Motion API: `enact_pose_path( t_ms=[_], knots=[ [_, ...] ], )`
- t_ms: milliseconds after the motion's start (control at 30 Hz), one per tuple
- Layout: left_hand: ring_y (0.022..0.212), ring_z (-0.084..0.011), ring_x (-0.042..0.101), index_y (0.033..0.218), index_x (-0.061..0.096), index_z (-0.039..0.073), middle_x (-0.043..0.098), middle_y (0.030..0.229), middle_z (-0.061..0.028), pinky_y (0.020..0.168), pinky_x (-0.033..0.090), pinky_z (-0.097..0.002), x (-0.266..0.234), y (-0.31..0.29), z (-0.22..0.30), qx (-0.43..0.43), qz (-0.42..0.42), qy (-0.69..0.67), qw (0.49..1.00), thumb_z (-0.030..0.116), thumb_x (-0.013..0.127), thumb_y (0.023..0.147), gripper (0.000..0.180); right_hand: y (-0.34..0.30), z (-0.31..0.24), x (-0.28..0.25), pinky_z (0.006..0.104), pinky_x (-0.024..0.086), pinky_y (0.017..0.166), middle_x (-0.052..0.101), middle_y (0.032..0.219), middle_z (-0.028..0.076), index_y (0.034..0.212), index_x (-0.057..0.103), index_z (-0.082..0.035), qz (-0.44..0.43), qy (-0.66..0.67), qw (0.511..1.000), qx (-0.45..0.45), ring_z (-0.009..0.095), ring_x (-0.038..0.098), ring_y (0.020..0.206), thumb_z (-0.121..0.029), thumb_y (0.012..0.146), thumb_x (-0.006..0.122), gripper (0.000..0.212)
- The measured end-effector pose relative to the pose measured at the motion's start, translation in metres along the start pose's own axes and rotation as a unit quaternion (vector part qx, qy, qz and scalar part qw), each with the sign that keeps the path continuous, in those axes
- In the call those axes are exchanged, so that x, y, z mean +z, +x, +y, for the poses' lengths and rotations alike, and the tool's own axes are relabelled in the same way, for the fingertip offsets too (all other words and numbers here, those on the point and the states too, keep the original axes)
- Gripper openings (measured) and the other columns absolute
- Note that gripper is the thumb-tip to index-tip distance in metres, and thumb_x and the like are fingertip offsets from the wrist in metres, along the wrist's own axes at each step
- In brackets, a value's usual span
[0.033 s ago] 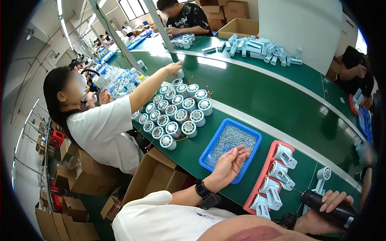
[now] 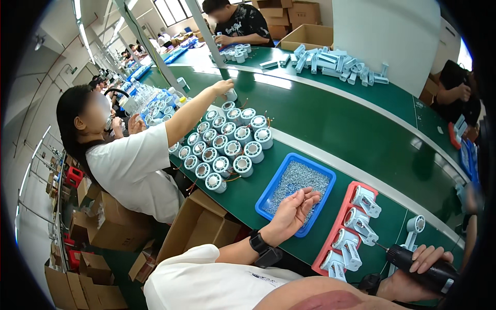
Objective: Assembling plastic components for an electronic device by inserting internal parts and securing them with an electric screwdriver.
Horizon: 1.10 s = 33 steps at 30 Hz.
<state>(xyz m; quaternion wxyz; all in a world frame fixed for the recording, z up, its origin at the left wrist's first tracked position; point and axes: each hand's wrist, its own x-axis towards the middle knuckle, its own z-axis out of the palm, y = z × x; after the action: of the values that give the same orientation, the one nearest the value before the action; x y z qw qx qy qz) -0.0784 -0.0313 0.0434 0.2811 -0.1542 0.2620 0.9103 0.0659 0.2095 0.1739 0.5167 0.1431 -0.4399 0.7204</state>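
A green bench point(image 2: 248, 200) is spanned by the work. At its left, a cluster of pale-blue cylinders point(image 2: 242, 166) with trailing wires is set out, and a further cylinder is gripped above it by the outstretched arm of a co-worker point(image 2: 134, 160) in white. Nearest the person's body, a red holder point(image 2: 339, 222) is seen, filled with four light-blue round-headed parts whose arms are pointed to the right; one loose light-blue part point(image 2: 416, 224) is left on the bench beyond it. Between cylinders and holder, a blue tray point(image 2: 315, 166) is placed, spread with small silvery metal pieces point(image 2: 297, 178).

A black powered driver point(image 2: 399, 256) is wrapped firmly by the fingers of the right hand point(image 2: 408, 285). Its thin bit point(image 2: 380, 246) is brought to the arm end of the second part from the far end point(image 2: 366, 230); whether contact is made cannot be told. The left hand point(image 2: 290, 217) is poised over the tray, its fingers loosely curled and only partly opened; whether a metal piece is pinched there cannot be told.

Compared with the picture just before, no clear change is shown: hands, driver and parts are found as they were, so the work is judged to be at the same point.
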Motion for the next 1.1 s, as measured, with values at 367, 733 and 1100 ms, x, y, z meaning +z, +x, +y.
enact_pose_path(
  t_ms=[367, 733, 1100],
  knots=[
    [0.058, -0.0051, 0.051, 0.096, 0.059, 0.004, 0.062, 0.080, -0.0006, 0.050, 0.040, -0.0160, 0.032, -0.008, -0.004, -0.091, -0.141, 0.124, 0.978, 0.030, 0.051, 0.106, 0.030, -0.001, 0.000, -0.003, 0.0276, 0.040, 0.059, 0.046, 0.066, 0.005, 0.111, 0.053, 0.003, -0.011, 0.002, 0.999, 0.047, 0.012, 0.047, 0.054, -0.060, 0.096, 0.048, 0.065],
    [0.062, -0.0107, 0.051, 0.076, 0.060, 0.000, 0.057, 0.065, -0.0016, 0.054, 0.042, -0.0314, 0.196, -0.085, 0.045, 0.281, -0.471, 0.392, 0.738, 0.018, 0.053, 0.100, 0.031, 0.012, -0.044, -0.018, 0.0315, 0.043, 0.065, 0.049, 0.065, 0.001, 0.116, 0.050, -0.007, -0.089, -0.139, 0.974, 0.158, 0.015, 0.050, 0.056, -0.055, 0.093, 0.058, 0.054],
    [0.060, -0.0105, 0.050, 0.075, 0.060, 0.000, 0.057, 0.064, -0.0014, 0.053, 0.041, -0.0312, 0.228, -0.044, -0.031, 0.131, -0.634, 0.206, 0.734, 0.019, 0.053, 0.100, 0.032, 0.003, 0.007, -0.002, 0.0416, 0.049, 0.061, 0.054, 0.068, 0.009, 0.119, 0.050, -0.007, -0.057, 0.025, 0.997, 0.055, 0.021, 0.053, 0.051, -0.051, 0.097, 0.054, 0.050]
  ],
)
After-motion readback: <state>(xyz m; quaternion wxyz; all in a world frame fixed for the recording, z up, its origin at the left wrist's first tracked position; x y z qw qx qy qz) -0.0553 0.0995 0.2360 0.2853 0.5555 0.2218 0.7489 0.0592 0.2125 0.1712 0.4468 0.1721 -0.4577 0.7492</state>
